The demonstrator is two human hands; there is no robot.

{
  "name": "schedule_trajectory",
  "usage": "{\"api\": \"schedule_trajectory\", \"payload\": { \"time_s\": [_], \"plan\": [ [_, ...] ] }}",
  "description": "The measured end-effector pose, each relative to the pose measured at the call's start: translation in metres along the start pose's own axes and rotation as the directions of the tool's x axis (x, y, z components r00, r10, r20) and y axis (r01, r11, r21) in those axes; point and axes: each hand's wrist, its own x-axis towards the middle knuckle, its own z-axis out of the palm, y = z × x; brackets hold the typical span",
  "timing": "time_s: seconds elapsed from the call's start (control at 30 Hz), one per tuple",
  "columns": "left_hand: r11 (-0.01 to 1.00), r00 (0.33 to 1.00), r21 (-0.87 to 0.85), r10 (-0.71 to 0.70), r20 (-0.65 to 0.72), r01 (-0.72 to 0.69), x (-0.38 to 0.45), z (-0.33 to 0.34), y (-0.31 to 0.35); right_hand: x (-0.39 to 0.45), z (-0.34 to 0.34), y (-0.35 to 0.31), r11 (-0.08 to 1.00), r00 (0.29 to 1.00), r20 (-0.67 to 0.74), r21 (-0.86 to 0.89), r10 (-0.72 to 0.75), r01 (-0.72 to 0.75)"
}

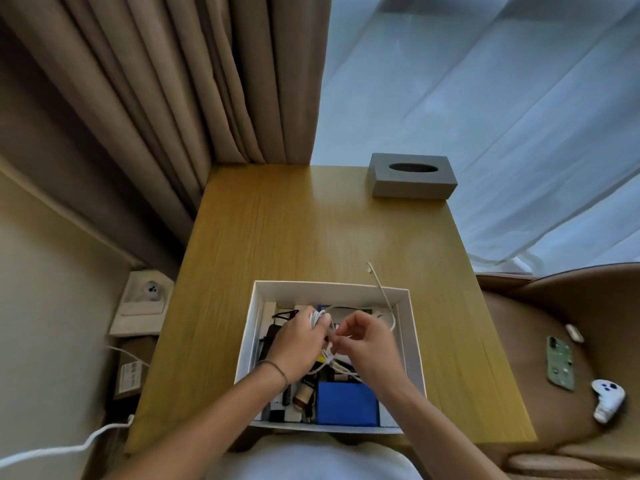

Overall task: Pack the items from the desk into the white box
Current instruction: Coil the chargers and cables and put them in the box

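Head view: left hand grip clamped on coiled white cable above white box; right hand pinches loose strand, free tail running far-right over the rim onto tabletop.

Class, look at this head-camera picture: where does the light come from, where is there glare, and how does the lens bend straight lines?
Head view: cool daylight comes through the sheer curtain at upper right; a soft sheen lies on the desk near its far edge; the wide lens splays the desk edges and brown curtain folds outward; the hands over the white box look slightly soft.
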Motion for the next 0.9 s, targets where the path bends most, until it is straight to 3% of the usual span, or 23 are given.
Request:
{"api": "schedule_trajectory", "payload": {
  "time_s": [0.2, 0.33, 0.43, 0.63, 0.77, 0.9],
  "plan": [
    [0.972, 0.982, 0.229, 0.083, -0.170, -0.043, 0.009, 0.022, -0.025, 0.007, -0.029, 0.006, 1.000, 0.998, -0.064, -0.017, 0.019, -0.020],
    [0.901, 0.961, 0.398, 0.242, -0.133, -0.172, 0.005, 0.038, -0.030, 0.015, -0.048, 0.003, 0.997, 0.995, -0.096, -0.077, -0.038, 0.030],
    [0.841, 0.961, 0.497, 0.272, -0.046, -0.214, 0.004, 0.045, -0.032, 0.028, -0.056, 0.000, 0.973, 0.987, -0.137, -0.222, -0.089, 0.057],
    [0.806, 0.955, 0.519, 0.286, 0.081, -0.285, 0.009, 0.035, -0.033, 0.046, -0.062, 0.000, 0.745, 0.963, -0.210, -0.667, -0.170, -0.014],
    [0.775, 0.931, 0.532, 0.357, 0.077, -0.342, 0.003, 0.019, -0.031, 0.060, -0.057, -0.010, 0.656, 0.981, -0.163, -0.753, -0.106, -0.055],
    [0.776, 0.909, 0.501, 0.413, 0.058, -0.384, -0.005, 0.001, -0.029, 0.058, -0.053, -0.014, 0.698, 0.975, -0.154, -0.716, -0.162, 0.003]
  ]
}}
